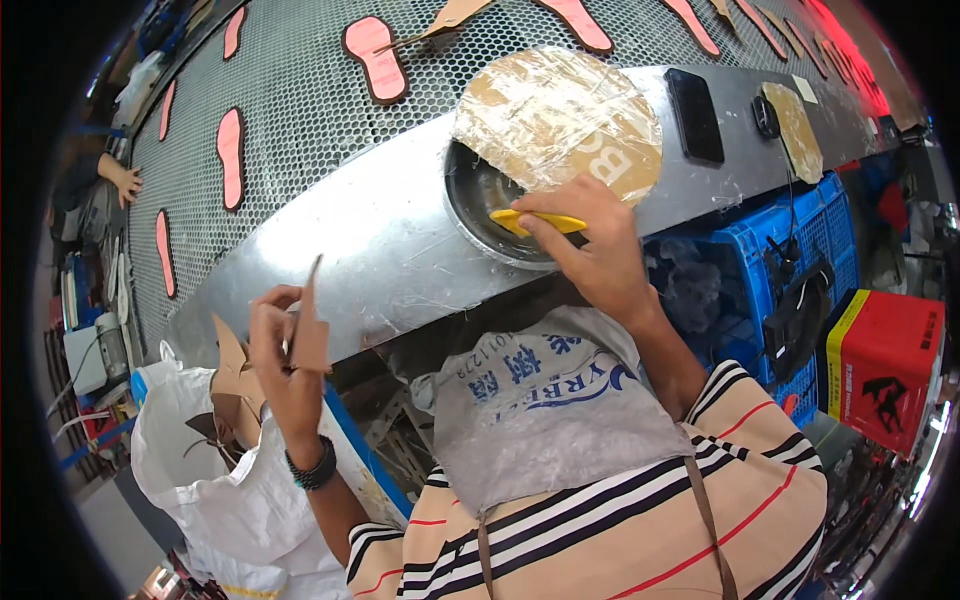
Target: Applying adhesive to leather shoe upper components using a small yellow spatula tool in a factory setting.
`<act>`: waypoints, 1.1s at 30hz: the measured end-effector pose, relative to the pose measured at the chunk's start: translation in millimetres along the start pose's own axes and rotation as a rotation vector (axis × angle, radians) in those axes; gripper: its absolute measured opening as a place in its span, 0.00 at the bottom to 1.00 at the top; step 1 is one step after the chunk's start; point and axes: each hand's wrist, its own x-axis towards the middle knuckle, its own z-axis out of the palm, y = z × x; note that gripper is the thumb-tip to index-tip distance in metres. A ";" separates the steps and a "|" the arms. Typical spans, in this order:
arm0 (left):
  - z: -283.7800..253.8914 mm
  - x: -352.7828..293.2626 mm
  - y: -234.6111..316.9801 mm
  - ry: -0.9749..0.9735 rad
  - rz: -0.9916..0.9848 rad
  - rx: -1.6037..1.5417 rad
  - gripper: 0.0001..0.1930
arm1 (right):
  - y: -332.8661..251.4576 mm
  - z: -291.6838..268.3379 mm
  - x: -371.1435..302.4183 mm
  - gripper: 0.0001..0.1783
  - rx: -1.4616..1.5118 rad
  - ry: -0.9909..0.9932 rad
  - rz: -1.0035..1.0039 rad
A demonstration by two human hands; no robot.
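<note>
My left hand is closed on a thin tan shoe-upper piece, held upright above the near edge of the metal ledge. Below it, an open white sack holds more tan pieces. My right hand pinches a flat yellow tool over the uncovered part of a round dark pan. The tool's working end cannot be made out. A round cardboard lid, wrapped in clear film, covers the rest of the pan.
Pink insoles lie spread on a mesh belt beyond the metal ledge. A black phone rests right of the lid. Blue crates and a red box stand at right. Another person's hand shows far left.
</note>
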 end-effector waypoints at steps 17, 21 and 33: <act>55.8 12.6 56.9 -0.476 -0.632 -0.828 0.15 | 3.2 -14.4 0.3 0.07 0.058 -0.119 0.190; 64.6 14.0 56.9 -0.560 -0.710 -0.937 0.17 | 11.6 -32.4 12.9 0.11 0.498 -0.223 0.539; 66.3 5.3 51.1 -0.911 -0.912 -1.139 0.29 | 2.9 -25.8 56.0 0.08 0.538 -0.296 -0.061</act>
